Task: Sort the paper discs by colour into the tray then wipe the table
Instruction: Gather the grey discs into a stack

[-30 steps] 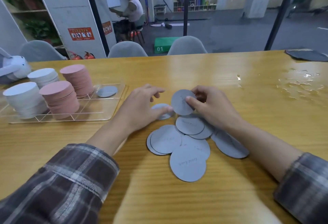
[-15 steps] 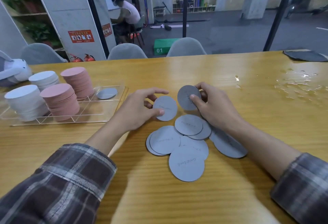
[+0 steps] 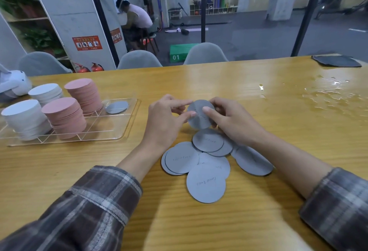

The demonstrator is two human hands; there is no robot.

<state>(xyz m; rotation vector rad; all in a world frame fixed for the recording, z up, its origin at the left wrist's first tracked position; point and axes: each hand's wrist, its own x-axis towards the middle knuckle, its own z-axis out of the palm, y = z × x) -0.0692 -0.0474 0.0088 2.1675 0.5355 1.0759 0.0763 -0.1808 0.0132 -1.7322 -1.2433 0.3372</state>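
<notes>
Left hand (image 3: 167, 119) and right hand (image 3: 233, 123): both pinch one held grey disc (image 3: 200, 121), lifted clear of the counter and tilted up on edge. The left thumb and forefinger are on its 9 o'clock rim. The right thumb is on its face, with the right fingers behind. One disc or two pressed together: cannot tell.

Counter (image 3: 258, 221): yellow wood grain, fills the lower view.

Tray (image 3: 105, 125): clear, divided into compartments, at 9 o'clock of the hands.

Water (image 3: 328, 95): spread puddle at 2 o'clock of the hands, well apart from them.

Loose grey discs (image 3: 207, 183): overlapping heap flat on the counter at 6 o'clock of the held disc. Faint writing shows on several.

White stacks (image 3: 23, 119): two, in the tray's 9 o'clock end.

Pink stacks (image 3: 63, 117): two, just beside the white ones at their 3 o'clock.

Cloth (image 3: 336, 61): dark, flat, at the counter's far edge, 1 o'clock.

Lone grey disc (image 3: 116, 107): lies in the tray's far compartment at its 2 o'clock corner, beside the far pink stack.
</notes>
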